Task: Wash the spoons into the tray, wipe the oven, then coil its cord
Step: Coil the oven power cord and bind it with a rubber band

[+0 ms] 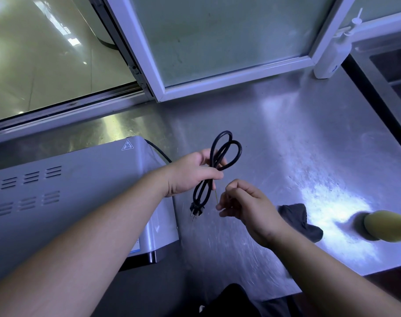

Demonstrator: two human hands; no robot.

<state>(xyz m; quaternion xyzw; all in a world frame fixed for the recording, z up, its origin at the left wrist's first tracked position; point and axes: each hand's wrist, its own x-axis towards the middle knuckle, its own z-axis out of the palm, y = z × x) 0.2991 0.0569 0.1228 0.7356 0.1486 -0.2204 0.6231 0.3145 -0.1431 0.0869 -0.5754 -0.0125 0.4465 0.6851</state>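
Holding cord (217, 165) bundle above counter (286, 138), just right of oven (69, 193): left hand (190, 175) fingers closed round loops, plug (196, 208) hanging. Right hand (243, 207) pinching thin tie (216, 195). Advice: keep loops tight, wrap tie round middle w/o loosening.

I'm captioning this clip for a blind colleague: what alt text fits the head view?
A person's left hand holds a looped black cord above a steel counter while the right hand pinches a thin tie; its plug dangles beside a silver oven.
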